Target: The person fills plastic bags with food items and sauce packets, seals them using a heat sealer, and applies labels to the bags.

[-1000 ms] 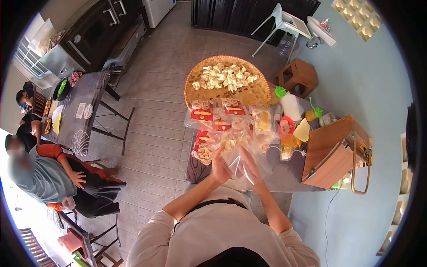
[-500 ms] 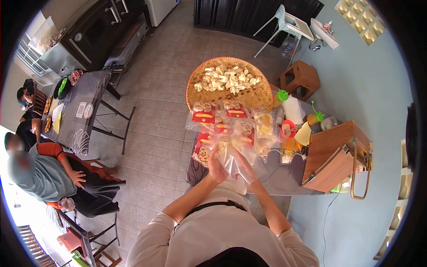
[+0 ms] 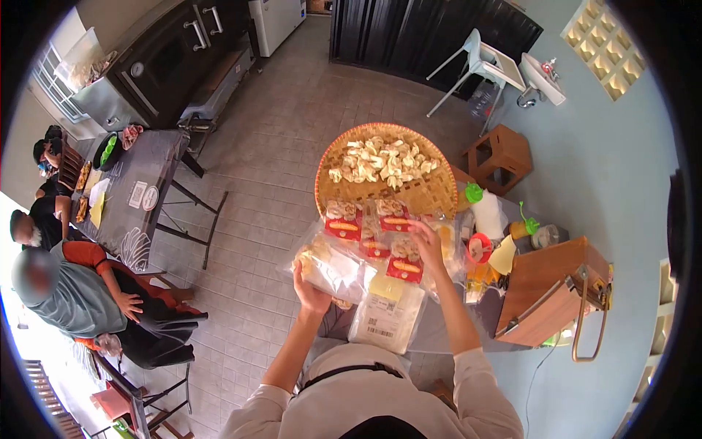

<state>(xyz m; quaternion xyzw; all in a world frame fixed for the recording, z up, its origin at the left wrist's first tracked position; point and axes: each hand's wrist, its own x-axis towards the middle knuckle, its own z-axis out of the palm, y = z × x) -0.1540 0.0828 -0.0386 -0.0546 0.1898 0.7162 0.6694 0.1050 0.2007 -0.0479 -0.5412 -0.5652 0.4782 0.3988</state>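
My left hand (image 3: 311, 295) is closed on the near left part of a clear plastic bag (image 3: 344, 274) with pale pieces inside, held at the table's left edge. My right hand (image 3: 428, 247) reaches over the red-labelled packets (image 3: 405, 269), its fingers at their upper right; whether it grips one is unclear. More red-labelled packets (image 3: 343, 221) lie beside the round woven tray (image 3: 430, 199), which bears many folded white dumplings (image 3: 384, 159). A pack with a white printed label (image 3: 387, 319) lies at the near table edge.
Squeeze bottles (image 3: 474, 193), a red-rimmed container (image 3: 479, 247) and a wooden box (image 3: 545, 289) stand on the right. Brown stool (image 3: 499, 157) behind them. At the left, people (image 3: 73, 285) sit by another table (image 3: 150, 164).
My hands have moved apart, the left one leftward with the clear bag, the right one up and over the packets. The white-labelled pack has come into sight. The view has shifted slightly.
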